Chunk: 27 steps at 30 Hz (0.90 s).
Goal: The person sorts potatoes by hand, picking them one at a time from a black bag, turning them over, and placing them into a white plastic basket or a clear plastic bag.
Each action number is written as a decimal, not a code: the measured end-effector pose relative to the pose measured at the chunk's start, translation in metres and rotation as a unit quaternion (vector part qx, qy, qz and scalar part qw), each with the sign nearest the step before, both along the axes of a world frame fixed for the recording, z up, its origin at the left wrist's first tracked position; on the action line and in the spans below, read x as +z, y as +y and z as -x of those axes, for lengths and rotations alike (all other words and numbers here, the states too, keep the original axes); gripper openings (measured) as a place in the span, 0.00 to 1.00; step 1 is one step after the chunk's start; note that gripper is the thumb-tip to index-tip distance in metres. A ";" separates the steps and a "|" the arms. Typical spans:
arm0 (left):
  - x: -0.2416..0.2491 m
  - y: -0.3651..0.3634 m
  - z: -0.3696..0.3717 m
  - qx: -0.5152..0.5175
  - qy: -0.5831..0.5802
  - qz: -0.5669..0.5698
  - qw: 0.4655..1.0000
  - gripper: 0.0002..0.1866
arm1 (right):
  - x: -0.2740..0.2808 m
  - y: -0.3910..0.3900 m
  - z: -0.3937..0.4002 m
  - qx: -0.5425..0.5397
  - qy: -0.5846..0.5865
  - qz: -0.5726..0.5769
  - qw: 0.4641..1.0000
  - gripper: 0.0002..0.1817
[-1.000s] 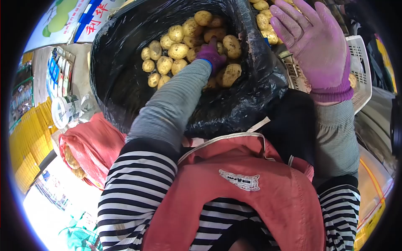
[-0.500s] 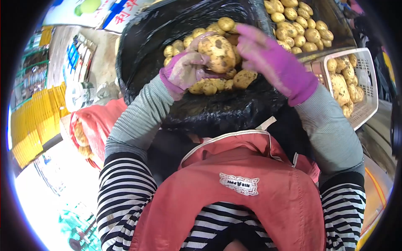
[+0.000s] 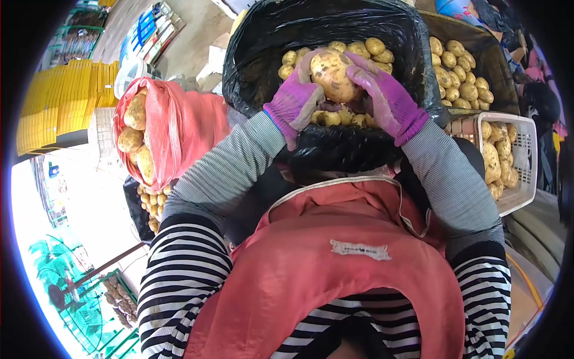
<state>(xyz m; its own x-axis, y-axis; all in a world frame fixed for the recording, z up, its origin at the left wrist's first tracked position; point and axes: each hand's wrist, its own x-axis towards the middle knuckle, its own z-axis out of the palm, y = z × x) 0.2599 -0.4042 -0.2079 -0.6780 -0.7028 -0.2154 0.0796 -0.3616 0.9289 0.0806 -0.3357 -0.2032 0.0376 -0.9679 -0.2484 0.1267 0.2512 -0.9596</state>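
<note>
A large potato (image 3: pixel 335 75) with brown soil patches is held up between my two gloved hands. My left hand (image 3: pixel 299 99), in a purple and grey dirty glove, wraps its left side. From the right, my right hand (image 3: pixel 388 96) in a matching glove closes on it; some fingertips are hidden behind the potato. Beneath my hands stands a container lined with a black plastic bag (image 3: pixel 257 54). Several smaller potatoes (image 3: pixel 375 46) lie inside it, partly covered by my hands.
Right of the bag, a dark bin (image 3: pixel 496 66) holds several small potatoes, and a white plastic crate (image 3: pixel 526 143) holds larger ones. At left, a red sack (image 3: pixel 191 113) of large potatoes lies open, with small potatoes (image 3: pixel 152 206) below it. Yellow crates (image 3: pixel 60 107) are stacked further left.
My right hand has come in from the right and now grips the potato alongside my left. The view has turned left, bringing more of the red sack into sight.
</note>
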 end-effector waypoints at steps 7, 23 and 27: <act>0.012 -0.011 -0.001 -0.018 0.051 -0.074 0.996 0.30 | 0.003 -0.007 0.015 0.020 -0.004 0.023 1.000 0.31; 0.006 -0.015 0.013 -0.021 0.157 -0.167 0.973 0.26 | 0.014 0.000 0.025 0.021 -0.017 0.027 0.999 0.30; 0.009 -0.006 0.014 0.001 0.154 -0.188 0.970 0.27 | 0.018 0.003 0.023 0.009 -0.030 0.012 0.999 0.27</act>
<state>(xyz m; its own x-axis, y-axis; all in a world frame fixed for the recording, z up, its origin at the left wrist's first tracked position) 0.2461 -0.4102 -0.1985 -0.7497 -0.6150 -0.2445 0.3327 -0.6696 0.6641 0.0573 -0.3323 -0.1848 0.0698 -0.9727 -0.2214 0.1789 0.2305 -0.9565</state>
